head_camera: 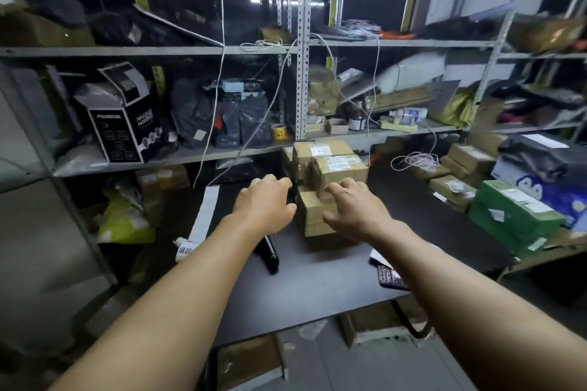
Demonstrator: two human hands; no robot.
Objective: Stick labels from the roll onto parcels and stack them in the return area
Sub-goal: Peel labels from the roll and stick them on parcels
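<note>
Head view: mid-frame, stacked parcels (320, 187) are partly hidden by the left hand (265, 205) and right hand (355, 208); both grips are loosely spread, holding nothing.

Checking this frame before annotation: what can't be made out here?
Head view only:
- Left hand: fingertips hidden behind its own back; contact with the front parcel unclear.
- Right hand: covers that parcel's top, so any label there is hidden.
- Labels on the upper parcels: print too small and blurred.
- Label strip: its roll isn't visible; the left forearm hides its lower end.
- Keyboard-like object: mostly behind the right forearm.
</note>
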